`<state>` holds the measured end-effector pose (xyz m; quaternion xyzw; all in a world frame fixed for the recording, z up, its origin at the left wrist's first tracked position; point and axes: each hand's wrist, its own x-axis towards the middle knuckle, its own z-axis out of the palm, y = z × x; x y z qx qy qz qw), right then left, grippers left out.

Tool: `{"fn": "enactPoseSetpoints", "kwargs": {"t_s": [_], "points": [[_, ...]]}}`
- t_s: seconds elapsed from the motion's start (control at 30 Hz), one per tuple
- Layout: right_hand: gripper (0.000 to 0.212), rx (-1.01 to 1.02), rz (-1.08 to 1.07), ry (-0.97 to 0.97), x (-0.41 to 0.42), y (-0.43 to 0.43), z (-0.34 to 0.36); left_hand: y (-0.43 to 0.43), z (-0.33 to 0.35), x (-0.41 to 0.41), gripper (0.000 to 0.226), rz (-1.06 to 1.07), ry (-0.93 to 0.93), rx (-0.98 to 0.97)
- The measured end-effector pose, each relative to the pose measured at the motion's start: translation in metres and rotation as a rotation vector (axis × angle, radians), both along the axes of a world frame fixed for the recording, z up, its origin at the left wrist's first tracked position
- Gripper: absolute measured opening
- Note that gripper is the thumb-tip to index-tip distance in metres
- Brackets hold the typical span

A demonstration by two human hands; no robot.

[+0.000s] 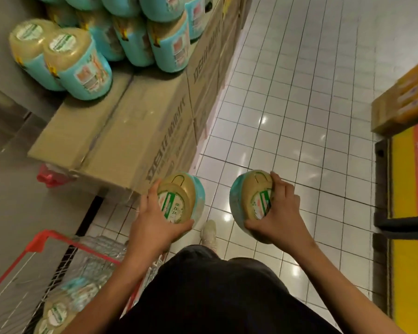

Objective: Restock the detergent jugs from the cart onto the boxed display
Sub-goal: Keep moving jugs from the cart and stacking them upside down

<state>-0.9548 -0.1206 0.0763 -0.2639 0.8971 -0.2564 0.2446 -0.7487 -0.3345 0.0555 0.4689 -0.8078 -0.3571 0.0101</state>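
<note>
Over the aisle floor: two jugs are carried, one in each hand, clear of cart [41, 239] and display.
Left hand [155, 222]: closed around the cap end of the left jug [181, 198], probably for a one-handed lift.
Right hand [279, 213]: fingers spread and wrapped over the top of the right jug [249, 203].
Boxes [121, 131]: bare top just beside the stacked jugs [77, 61], the likely spot for both.
Jug look: teal label, pale yellow body, green-and-white cap sticker.
Cart stock: more jugs [65, 307] remain, blurred.
</note>
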Motion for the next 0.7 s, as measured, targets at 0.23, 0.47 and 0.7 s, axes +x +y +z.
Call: {"fn": "enactPoseSetpoints", "kwargs": {"t_s": [0.23, 0.47, 0.7], "points": [[0.137, -0.027, 0.000, -0.006, -0.105, -0.065, 0.008, -0.070, 0.019, -0.098, 0.137, -0.025, 0.051, -0.037], [0.140, -0.005, 0.177, -0.039, -0.205, -0.134, 0.005, -0.114, 0.029, -0.161, 0.140, 0.108, 0.029, -0.057], [0.140, 0.002, 0.504, -0.107, -0.272, -0.224, 0.020, -0.122, 0.042, -0.190, 0.140, 0.415, 0.094, -0.081]]}}
